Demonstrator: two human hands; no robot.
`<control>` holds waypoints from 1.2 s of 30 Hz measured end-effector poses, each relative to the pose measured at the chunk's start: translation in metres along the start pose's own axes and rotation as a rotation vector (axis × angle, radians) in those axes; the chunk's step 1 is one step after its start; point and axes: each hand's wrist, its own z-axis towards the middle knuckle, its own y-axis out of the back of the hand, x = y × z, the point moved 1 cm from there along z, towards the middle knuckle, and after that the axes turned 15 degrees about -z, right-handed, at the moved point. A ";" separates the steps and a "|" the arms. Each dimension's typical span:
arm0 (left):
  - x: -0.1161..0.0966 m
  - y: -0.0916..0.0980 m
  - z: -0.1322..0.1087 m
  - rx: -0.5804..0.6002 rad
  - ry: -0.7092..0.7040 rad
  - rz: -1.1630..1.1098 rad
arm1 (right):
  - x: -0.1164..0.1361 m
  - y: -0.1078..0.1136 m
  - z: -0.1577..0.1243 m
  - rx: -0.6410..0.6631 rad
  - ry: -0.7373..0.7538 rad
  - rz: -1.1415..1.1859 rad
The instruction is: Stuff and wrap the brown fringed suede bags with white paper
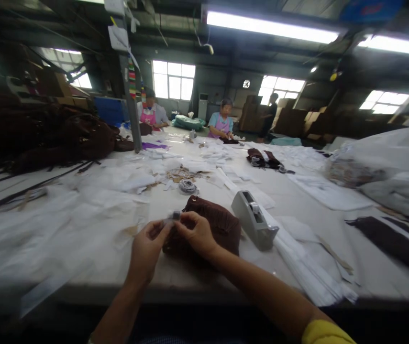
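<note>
A dark brown gathered bag (222, 222) lies on the table in front of me. Over its left end, my left hand (147, 246) is closed in a pinch on a small grey piece (176, 215), too blurred to name exactly. From the right, my right hand (199, 234) pinches at the same piece, its wrist above the bag. Just right of the bag stands a grey tape dispenser (252, 222). Beyond the bag sits a coiled grey roll (188, 186).
White wrapping sheets (82, 205) cover the left of the table. A long white strip bundle (308, 267) runs beside the dispenser. Brown goods are heaped at left (64, 129); another brown bag (263, 157) lies farther back. Two co-workers (222, 122) work across the table, near a post (134, 110).
</note>
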 end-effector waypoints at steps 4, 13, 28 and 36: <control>-0.006 0.009 0.009 0.076 -0.025 0.209 | 0.000 -0.002 -0.002 -0.021 0.014 0.018; -0.017 0.011 0.011 0.123 -0.222 0.475 | 0.000 -0.001 -0.005 -0.036 0.007 0.042; 0.009 -0.013 -0.005 -0.180 -0.512 0.694 | 0.000 -0.016 -0.006 -0.193 0.042 -0.005; -0.001 -0.016 -0.008 -0.072 -0.369 0.575 | -0.002 -0.015 -0.009 -0.193 0.083 -0.007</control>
